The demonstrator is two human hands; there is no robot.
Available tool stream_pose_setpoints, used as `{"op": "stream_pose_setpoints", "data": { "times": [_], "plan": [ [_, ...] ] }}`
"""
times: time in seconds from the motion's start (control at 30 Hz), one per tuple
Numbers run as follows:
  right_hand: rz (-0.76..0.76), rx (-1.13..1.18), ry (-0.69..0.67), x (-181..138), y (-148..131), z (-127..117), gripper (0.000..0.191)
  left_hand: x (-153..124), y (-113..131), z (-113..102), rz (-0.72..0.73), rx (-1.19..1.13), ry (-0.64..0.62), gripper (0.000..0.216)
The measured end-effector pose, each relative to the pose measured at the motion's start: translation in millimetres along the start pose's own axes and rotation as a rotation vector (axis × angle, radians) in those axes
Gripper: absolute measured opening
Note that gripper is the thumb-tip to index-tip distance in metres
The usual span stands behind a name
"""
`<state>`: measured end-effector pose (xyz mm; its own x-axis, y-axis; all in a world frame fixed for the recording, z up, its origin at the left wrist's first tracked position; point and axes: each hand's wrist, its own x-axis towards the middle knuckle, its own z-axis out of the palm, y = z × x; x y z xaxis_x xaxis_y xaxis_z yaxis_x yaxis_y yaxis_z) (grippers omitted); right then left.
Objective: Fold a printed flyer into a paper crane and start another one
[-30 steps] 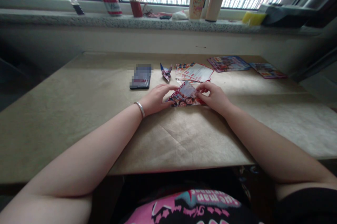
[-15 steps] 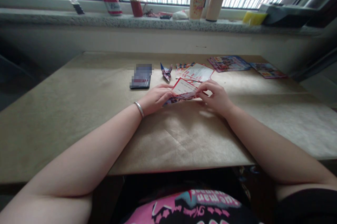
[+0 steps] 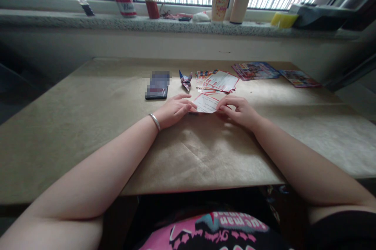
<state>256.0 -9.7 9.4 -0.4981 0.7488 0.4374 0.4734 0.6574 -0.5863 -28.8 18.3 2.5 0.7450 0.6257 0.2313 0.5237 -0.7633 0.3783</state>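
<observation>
A small sheet of paper (image 3: 205,103) with a printed white face and red edging lies in front of me, its near edge folded straight. My left hand (image 3: 176,109) holds its left corner, thumb and fingertips on the paper. At the right corner, my right hand (image 3: 237,110) pinches the sheet between thumb and curled fingers. Just beyond it are a folded paper crane (image 3: 186,81) and a fanned pile of printed sheets (image 3: 221,81). The underside of the paper is hidden.
A dark phone (image 3: 158,85), partly pixelated, lies left of the crane. Colourful printed cards (image 3: 255,71) are stacked at the back right, with more cards (image 3: 299,78) beside them. A can (image 3: 123,1), a red bottle (image 3: 152,7) and a patterned cup (image 3: 221,1) stand on the windowsill.
The upper part of the paper has come down toward me; its patterned near strip no longer shows, and the white face reaches the near edge. Both hands stay at its corners.
</observation>
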Motion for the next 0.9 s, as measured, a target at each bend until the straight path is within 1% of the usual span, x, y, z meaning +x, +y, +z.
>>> {"op": "stream_pose_setpoints", "data": {
  "times": [0.1,0.2,0.27,0.43,0.6,0.73,0.8,0.9],
  "plan": [
    [0.025,0.031,-0.093,0.1,2.8,0.7,0.027,0.9,1.2,-0.4,0.018,0.023,-0.013,0.071],
    [0.032,0.042,-0.191,0.5,3.3,1.3,0.028,2.0,1.7,-0.1,0.018,0.045,-0.021,0.060],
    [0.016,0.019,-0.223,1.0,2.0,1.6,0.025,2.4,1.3,0.3,0.035,0.054,-0.026,0.051],
    [-0.086,-0.070,-0.255,1.5,0.2,5.6,0.019,2.1,2.5,3.0,0.080,0.087,-0.019,0.033],
    [-0.075,-0.276,-0.274,0.1,4.4,12.5,0.030,3.0,5.8,11.1,0.080,0.161,-0.009,0.033],
    [-0.077,-0.338,-0.296,-0.1,4.0,12.5,0.032,3.8,2.0,13.5,0.092,0.235,-0.023,0.033],
    [-0.079,-0.361,-0.306,0.3,2.3,10.7,0.031,2.7,-2.8,11.7,0.051,0.280,-0.040,0.036],
    [-0.081,-0.399,-0.304,1.3,0.2,6.8,0.029,-1.0,-11.8,7.2,-0.085,0.349,-0.055,0.042]
  ]
}}
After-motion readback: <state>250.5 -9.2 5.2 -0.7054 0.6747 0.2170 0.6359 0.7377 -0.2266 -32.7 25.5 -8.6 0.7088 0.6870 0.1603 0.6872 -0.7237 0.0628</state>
